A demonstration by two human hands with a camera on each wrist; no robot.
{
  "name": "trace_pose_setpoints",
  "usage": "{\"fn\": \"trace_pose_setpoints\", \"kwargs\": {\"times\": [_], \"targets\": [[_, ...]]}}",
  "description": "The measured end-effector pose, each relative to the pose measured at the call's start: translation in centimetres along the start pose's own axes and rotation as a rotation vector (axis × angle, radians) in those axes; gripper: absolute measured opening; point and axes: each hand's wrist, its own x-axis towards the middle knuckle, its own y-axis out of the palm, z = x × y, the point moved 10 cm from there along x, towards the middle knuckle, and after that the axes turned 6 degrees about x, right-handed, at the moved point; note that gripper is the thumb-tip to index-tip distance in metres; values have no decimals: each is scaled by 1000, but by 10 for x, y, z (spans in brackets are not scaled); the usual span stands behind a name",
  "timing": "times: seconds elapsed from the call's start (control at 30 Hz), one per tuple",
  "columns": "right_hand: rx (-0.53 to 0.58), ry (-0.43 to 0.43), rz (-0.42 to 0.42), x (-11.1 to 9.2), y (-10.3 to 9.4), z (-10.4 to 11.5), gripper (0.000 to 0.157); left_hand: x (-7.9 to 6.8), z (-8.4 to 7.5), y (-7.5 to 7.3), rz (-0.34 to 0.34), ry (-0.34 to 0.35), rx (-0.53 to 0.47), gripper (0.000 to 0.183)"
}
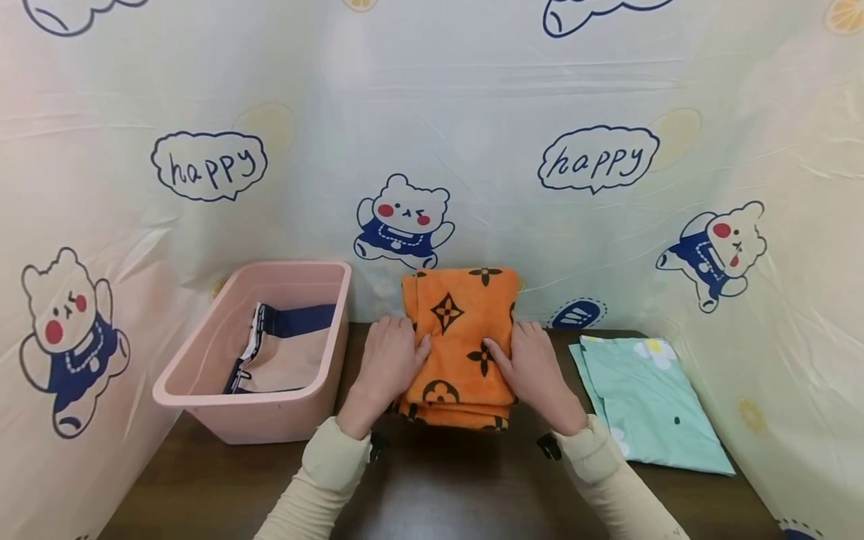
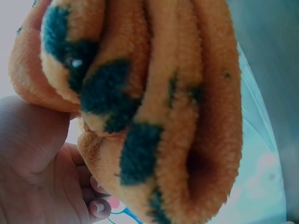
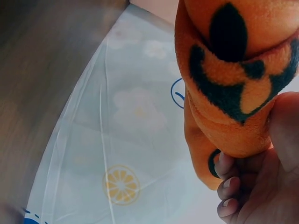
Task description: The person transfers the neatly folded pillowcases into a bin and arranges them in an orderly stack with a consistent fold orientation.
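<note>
Both hands hold a folded orange towel (image 1: 466, 337) with black flower-like prints, one hand at each side edge. My left hand (image 1: 388, 356) grips its left side, thumb on the front face and fingers behind. On the opposite side my right hand (image 1: 538, 367) grips it the same way. In the left wrist view the towel's thick folded layers (image 2: 177, 116) fill the middle, beside the left palm (image 2: 42, 177). The right wrist view shows the right fingertips (image 3: 229, 186) curled under the towel's edge (image 3: 233, 135).
A pink plastic bin (image 1: 270, 416) stands at the left, with a folded pink and navy cloth (image 1: 297, 352) inside. At the right lies a folded mint-green cloth (image 1: 664, 409) with flower prints. All rest on a dark wooden table (image 1: 445, 487) before a printed curtain (image 1: 472, 90).
</note>
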Motion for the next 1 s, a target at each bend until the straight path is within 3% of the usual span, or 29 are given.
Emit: {"fn": "trace_pose_setpoints", "kwargs": {"times": [0.53,1.0], "targets": [[-3,-12,-15,11,-5,12,48,7,12,-12,-21,35,-2,38],[18,-22,-7,20,-6,22,49,11,23,-24,-15,20,-18,37]]}}
